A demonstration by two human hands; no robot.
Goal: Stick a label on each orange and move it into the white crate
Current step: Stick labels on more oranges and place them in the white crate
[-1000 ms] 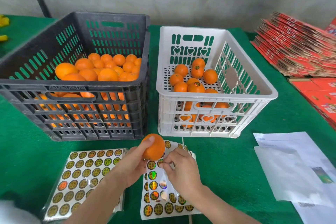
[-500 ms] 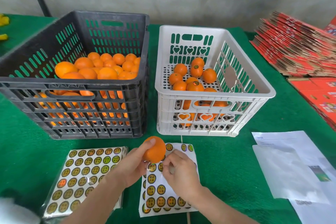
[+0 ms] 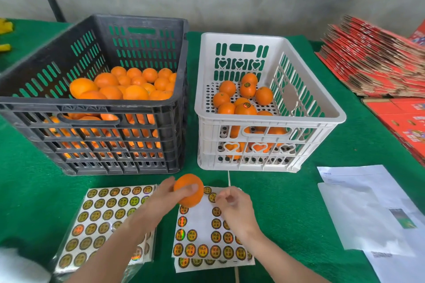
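My left hand [image 3: 158,202] grips the orange [image 3: 188,190] over the sheet [image 3: 200,220] of labels [image 3: 187,235], near the crate [image 3: 299,124]. My right hand [image 3: 234,204] is curled and blurred (pinching one? I cannot tell). The orange seems firm, round and likely to roll, so I cup its sides.

Just right of the orange [image 3: 188,190], the right hand [image 3: 236,211] has blurred fingers [image 3: 226,196]; whether they pinch anything cannot be told. Below the orange, that hand hides part of the sheet [image 3: 200,220]. Far right of the orange, red cartons [image 3: 377,60] run off the picture's edge.
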